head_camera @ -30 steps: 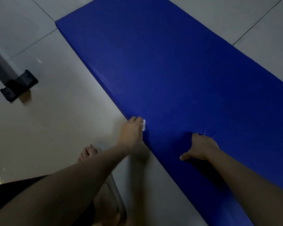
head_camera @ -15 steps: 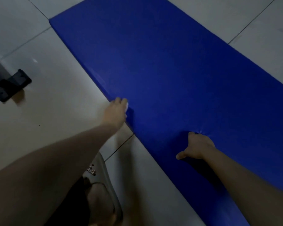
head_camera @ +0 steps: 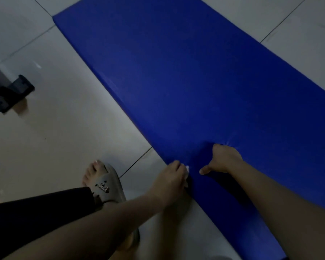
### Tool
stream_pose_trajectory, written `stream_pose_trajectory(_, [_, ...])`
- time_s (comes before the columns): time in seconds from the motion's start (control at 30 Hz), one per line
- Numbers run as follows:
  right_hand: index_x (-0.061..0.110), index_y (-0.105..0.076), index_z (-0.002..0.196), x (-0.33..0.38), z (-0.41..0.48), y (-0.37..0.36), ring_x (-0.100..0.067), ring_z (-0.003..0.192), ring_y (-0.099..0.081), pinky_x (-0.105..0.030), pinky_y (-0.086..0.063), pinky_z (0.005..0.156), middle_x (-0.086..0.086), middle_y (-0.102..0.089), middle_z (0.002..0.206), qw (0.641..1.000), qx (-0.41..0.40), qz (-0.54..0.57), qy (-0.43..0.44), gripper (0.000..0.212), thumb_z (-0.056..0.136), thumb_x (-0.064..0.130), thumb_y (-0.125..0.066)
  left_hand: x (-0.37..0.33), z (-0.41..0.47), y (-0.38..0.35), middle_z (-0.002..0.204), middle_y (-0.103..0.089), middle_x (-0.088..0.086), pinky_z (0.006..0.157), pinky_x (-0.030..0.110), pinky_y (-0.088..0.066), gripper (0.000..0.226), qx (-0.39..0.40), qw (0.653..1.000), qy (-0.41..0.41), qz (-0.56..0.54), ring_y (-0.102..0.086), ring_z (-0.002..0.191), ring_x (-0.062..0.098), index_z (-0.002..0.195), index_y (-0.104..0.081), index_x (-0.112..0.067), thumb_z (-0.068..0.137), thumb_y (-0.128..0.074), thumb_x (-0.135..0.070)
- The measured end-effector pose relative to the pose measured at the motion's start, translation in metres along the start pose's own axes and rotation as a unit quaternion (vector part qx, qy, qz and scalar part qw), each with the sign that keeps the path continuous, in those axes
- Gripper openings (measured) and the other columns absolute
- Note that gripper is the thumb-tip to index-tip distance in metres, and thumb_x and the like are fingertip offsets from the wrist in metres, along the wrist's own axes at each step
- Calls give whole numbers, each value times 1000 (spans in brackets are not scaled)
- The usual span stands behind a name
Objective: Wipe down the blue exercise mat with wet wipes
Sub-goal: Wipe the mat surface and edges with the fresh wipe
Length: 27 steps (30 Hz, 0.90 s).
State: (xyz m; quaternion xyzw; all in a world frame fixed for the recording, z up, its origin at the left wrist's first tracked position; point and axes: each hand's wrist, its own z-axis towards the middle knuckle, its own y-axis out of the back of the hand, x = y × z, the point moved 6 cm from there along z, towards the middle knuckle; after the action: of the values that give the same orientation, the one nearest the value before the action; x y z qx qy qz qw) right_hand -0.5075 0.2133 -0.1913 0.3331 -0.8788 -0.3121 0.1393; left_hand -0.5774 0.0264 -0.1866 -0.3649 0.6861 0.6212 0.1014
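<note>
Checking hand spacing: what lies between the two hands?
Only bare blue mat between the left hand, holding the wet wipe, and the right hand, in the head view.

Hands [head_camera: 169, 182] [head_camera: 224, 160] with wipe [head_camera: 187, 168] on blue mat [head_camera: 204, 76]
</note>
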Motion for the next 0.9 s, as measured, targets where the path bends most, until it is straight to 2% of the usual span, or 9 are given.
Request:
stream_pose_trajectory(0.1, [11, -45, 128, -1, 1, -1, -24, 109, -57, -37, -54, 85, -6, -56, 122, 1000, -3, 3, -3, 100, 58, 72, -83, 1, 11, 0, 127, -52, 5, 95, 40, -49, 25, 64, 989, -96, 97, -52, 110, 19, 126, -52, -18, 103, -51, -28])
stream_pose_trajectory(0.17, [11, -44, 130, -2, 1, -1, -25, 111, -56, -38, -54, 87, -6, -56, 124, 1000, -3, 7, -4, 102, 58, 72, -83, 22, 32, 12, 131, -49, 8, 98, 42, -46, 31, 91, 978, -97, 162, -51, 116, 24, 130, -51, -17, 100, -52, -28])
stream_pose_trajectory(0.27, [11, -44, 129, -4, 2, -3, -25, 112, -56, -38, -54, 88, -6, -56, 125, 1000, -5, 10, 1, 104, 56, 74, -82, 66, 64, 51, 125, -50, 7, 95, 40, -45, 26, 17, 980, -21, 196, -53, 112, 26, 124, -54, -16, 100, -55, -27])
stream_pose_trajectory(0.4, [10, -45, 128, -5, 1, -4, -25, 109, -57, -38, -54, 87, -6, -58, 121, 1000, -20, 8, 9, 105, 55, 77, -81, 104, 72, 92, 112, -60, 3, 87, 36, -52, 14, -90, 970, 138, 179, -58, 95, 20, 112, -57, -17, 101, -55, -24])
stream_pose_trajectory(0.53, [10, -46, 128, -5, 1, -3, -23, 106, -59, -35, -53, 83, -5, -59, 118, 1000, -25, -11, 11, 104, 57, 78, -79, 75, 48, 65, 98, -59, -8, 82, 31, -53, 5, -77, 976, 194, 60, -57, 85, 8, 99, -53, -27, 99, -57, -31])
stream_pose_trajectory(0.63, [9, -44, 131, -4, 2, -2, -24, 110, -59, -36, -54, 87, -6, -58, 123, 1000, -22, -17, 8, 107, 57, 77, -79, 39, 24, 35, 99, -58, -10, 84, 31, -52, 5, -43, 988, 147, 2, -57, 89, 5, 101, -53, -30, 101, -54, -35])
stream_pose_trajectory(0.77, [10, -45, 129, -4, 2, -2, -25, 110, -58, -38, -54, 85, -7, -58, 123, 1000, -16, -8, 5, 102, 58, 75, -81, -19, 0, -9, 109, -60, -2, 93, 32, -49, 13, 14, 1000, -15, -23, -56, 98, 10, 104, -57, -22, 105, -47, -29])
stream_pose_trajectory(0.83, [11, -46, 127, -4, 1, -2, -24, 108, -58, -37, -54, 83, -6, -58, 121, 1000, -19, -4, 7, 101, 57, 75, -81, -47, -12, -39, 102, -60, 2, 85, 35, -50, 9, 62, 994, -92, 2, -49, 86, 10, 101, -55, -18, 105, -47, -20])
stream_pose_trajectory(0.9, [10, -46, 127, -3, 1, -2, -25, 108, -58, -36, -53, 82, -6, -58, 121, 1000, -22, -5, 8, 101, 58, 75, -81, -49, -18, -56, 94, -58, 2, 76, 38, -51, 6, 110, 989, -98, 3, -46, 79, 12, 96, -52, -18, 101, -51, -15])
